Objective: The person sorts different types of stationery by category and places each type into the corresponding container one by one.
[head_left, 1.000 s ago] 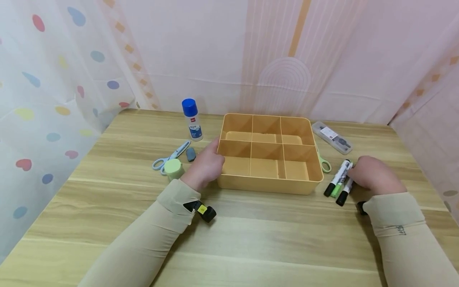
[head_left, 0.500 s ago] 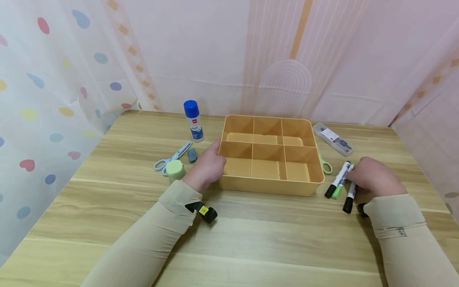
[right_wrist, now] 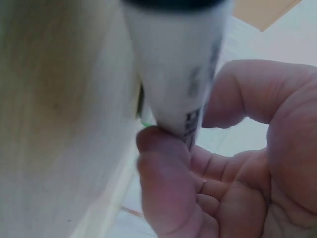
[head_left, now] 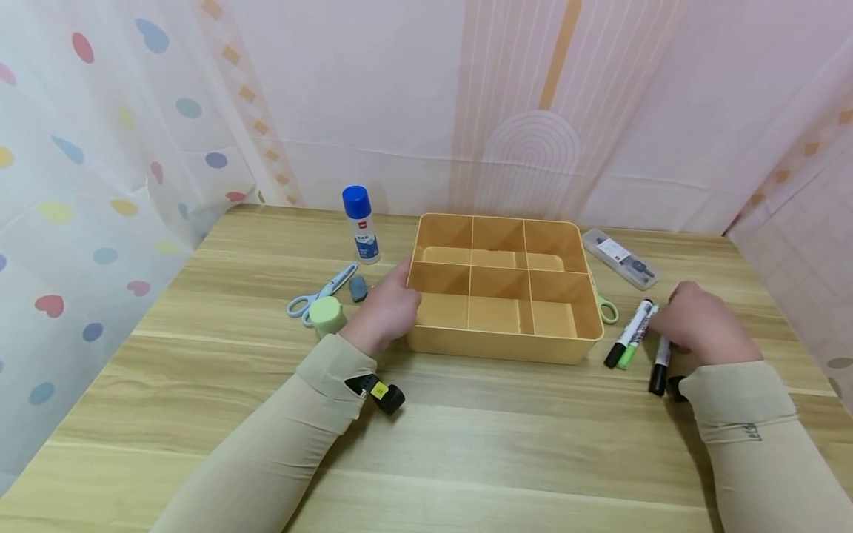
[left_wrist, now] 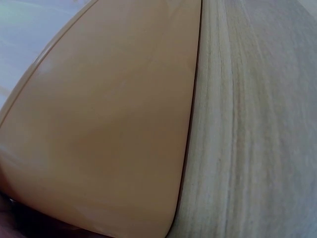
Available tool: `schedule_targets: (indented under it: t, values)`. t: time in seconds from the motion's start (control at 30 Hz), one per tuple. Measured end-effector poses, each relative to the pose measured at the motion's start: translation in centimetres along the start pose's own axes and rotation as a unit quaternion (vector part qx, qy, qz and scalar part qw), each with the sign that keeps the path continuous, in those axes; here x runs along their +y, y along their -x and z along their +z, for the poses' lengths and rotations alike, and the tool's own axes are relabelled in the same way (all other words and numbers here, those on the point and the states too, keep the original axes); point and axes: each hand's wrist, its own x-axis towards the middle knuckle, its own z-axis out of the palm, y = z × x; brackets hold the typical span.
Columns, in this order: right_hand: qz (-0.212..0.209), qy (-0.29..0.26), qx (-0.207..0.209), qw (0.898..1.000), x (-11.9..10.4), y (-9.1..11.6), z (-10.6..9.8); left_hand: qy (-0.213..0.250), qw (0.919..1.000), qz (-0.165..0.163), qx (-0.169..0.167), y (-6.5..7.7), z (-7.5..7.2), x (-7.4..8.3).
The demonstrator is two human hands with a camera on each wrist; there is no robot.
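Note:
My left hand (head_left: 384, 307) touches the left side of an orange organizer box (head_left: 493, 348) with several compartments. Its fingertips are hidden behind the wall; in the left wrist view the box wall (left_wrist: 109, 109) fills much of the picture. At the right, my right hand (head_left: 705, 322) pinches a white marker (head_left: 663, 351) with a black cap between thumb and fingers. Close up in the right wrist view, that marker is blurred and tilted, with dark print on its barrel. Just left of this hand lie another white marker (head_left: 629, 333) and a green marker (head_left: 627, 358), side by side.
Left of the box are a glue stick (head_left: 362, 226) standing upright, blue scissors (head_left: 323, 293), a dark eraser (head_left: 358, 289) and a pale green round container (head_left: 326, 316). A clear case (head_left: 620, 258) lies back right. One green handle loop (head_left: 608, 310) shows beside the box.
The black-capped marker in my right hand has moved right, away from the other two, and its cap end has swung toward me. The left hand and box stay put.

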Motion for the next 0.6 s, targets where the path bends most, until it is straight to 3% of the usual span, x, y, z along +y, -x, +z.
schedule_targets:
  t: [0.3,0.6]
  values:
    - [-0.005,-0.002,0.075,0.997,-0.4,1.0,-0.6,-0.004,1.0000,0.002,0.003,-0.1,-0.1,-0.1]
    - [-0.015,-0.052,0.155,0.986,-1.5,1.8,-0.8,-0.002,1.0000,0.008,0.003,0.0,0.0,0.0]
